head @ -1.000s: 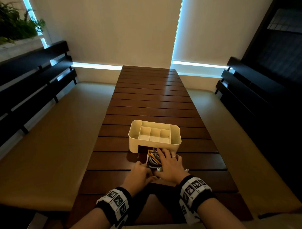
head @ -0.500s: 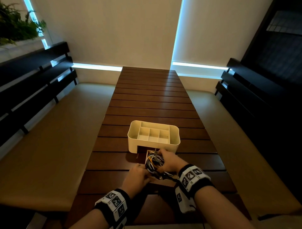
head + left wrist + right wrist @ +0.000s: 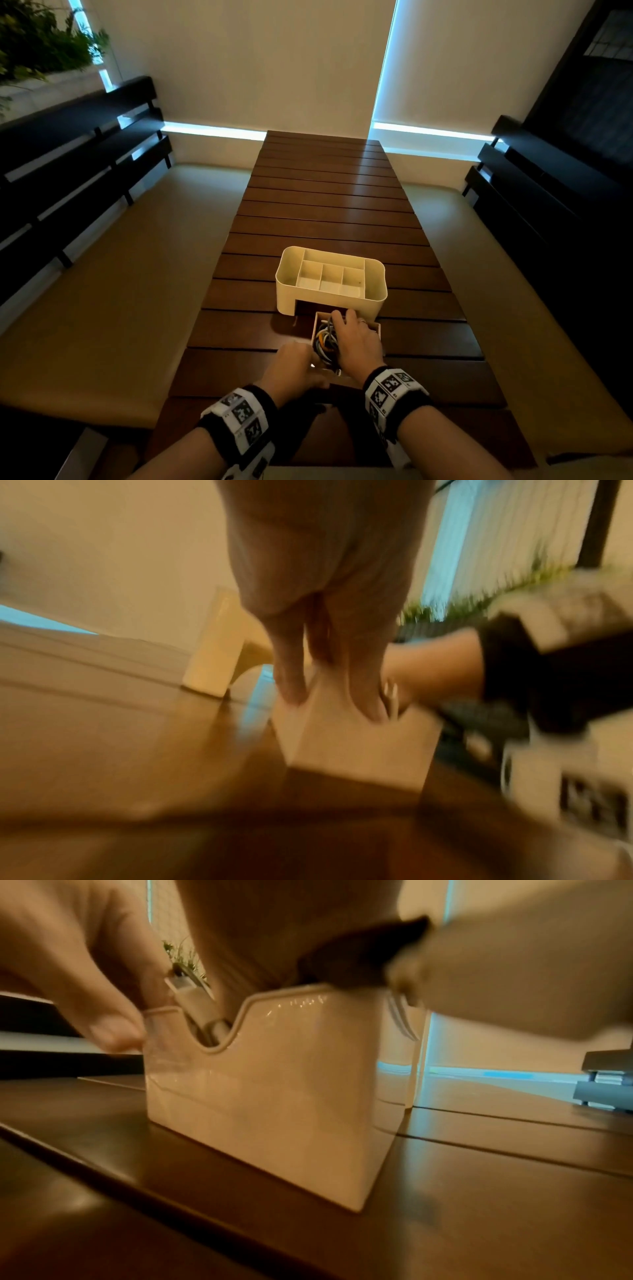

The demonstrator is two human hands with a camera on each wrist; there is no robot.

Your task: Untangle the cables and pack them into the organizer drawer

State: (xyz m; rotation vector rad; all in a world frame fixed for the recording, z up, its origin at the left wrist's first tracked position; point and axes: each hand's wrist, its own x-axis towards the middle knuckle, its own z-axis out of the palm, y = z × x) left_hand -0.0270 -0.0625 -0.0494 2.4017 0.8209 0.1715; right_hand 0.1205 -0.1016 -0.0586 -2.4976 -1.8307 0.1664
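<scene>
Right hand (image 3: pixel 356 339) lies flat, pressing cables (image 3: pixel 324 339) into the drawer (image 3: pixel 375 325); left hand (image 3: pixel 291 363) pinches its near rim; steady it, tuck every loop below the edge.

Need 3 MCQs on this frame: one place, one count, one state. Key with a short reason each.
1. Where are the cables?
A. in the organizer's top compartments
B. in the pulled-out drawer
C. loose on the bench cushion

2. How many small compartments sit side by side in the middle row of the organizer?
A. one
B. three
C. six

3. What state is the drawer in?
A. pulled out in front of the organizer
B. pushed fully in
C. lying upside down on the table

Key:
1 B: the head view shows the coloured bundle inside the drawer, with the right hand resting on it.
2 B: two dividers split the middle row into three cells.
3 A: the drawer stands on the table in front of the organizer's opening, with the left hand at its near corner.
</scene>
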